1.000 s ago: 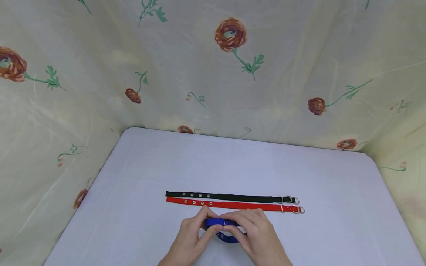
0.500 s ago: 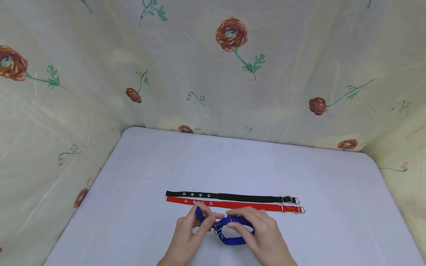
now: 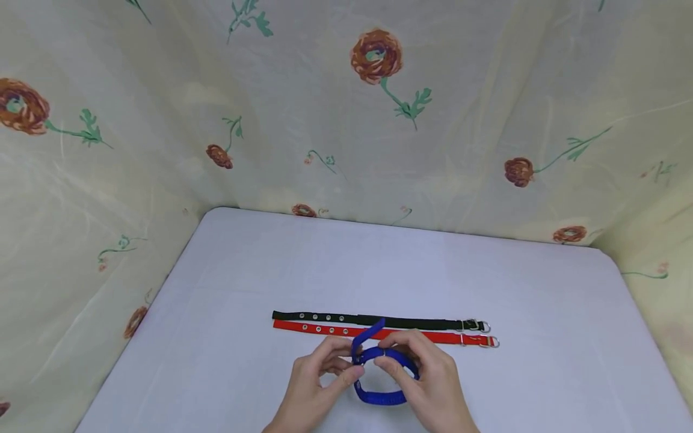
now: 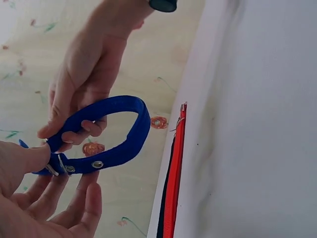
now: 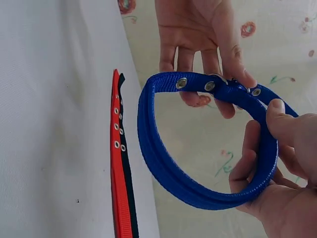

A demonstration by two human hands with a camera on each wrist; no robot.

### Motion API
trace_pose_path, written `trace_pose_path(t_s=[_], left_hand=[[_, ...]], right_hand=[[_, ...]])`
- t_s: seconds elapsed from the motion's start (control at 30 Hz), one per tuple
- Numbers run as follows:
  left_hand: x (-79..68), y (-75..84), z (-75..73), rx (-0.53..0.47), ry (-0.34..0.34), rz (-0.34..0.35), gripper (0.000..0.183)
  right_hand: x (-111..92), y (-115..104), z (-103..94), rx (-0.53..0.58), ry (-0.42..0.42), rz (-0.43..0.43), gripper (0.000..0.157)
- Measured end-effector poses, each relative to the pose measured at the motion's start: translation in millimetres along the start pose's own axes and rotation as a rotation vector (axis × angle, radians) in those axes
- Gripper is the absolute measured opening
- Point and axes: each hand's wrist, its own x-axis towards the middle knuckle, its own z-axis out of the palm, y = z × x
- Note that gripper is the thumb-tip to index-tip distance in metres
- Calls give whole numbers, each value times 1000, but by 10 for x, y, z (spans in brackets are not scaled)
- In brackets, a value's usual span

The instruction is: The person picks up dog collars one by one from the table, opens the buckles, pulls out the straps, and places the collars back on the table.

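Note:
A blue pet collar (image 3: 381, 398) is bent into a loop and held up between both hands. Its metal buckle and eyelets show in the right wrist view, with the strap end running through the buckle. My left hand (image 3: 316, 382) pinches the collar at the buckle between thumb and fingers. On the other side, my right hand (image 3: 430, 376) grips the band, thumb inside the loop in the head view. Behind the hands, a red collar (image 3: 428, 337) and a black collar (image 3: 417, 323) lie straight, side by side, with buckles to the right and eyelets to the left.
A white table (image 3: 243, 258) with rounded far corners carries the collars. Cream cloth with a flower print (image 3: 303, 108) hangs behind it and along both sides.
The blue collar's loose strap end swings from the left to point up and right. Its loop, mostly covered by the fingers a second ago, now shows rounder between the hands.

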Motion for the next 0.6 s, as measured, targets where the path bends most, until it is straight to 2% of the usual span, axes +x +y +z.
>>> trace_pose_path(t_s=[0.17, 0.3, 0.4, 0.6], left_hand=[[2, 20, -12, -83, 62, -80, 38], [8, 8, -6, -143, 47, -110, 37], [9, -4, 6, -152, 44, -105, 34], [15, 7, -14, -102, 110, -69, 26]], right_hand=[[-10, -12, 8, 36, 12, 2, 23], [-18, -47, 35, 88, 27, 20, 21], [-26, -74, 55, 119, 29, 41, 20], [-25, -75, 72, 91, 22, 68, 21]])
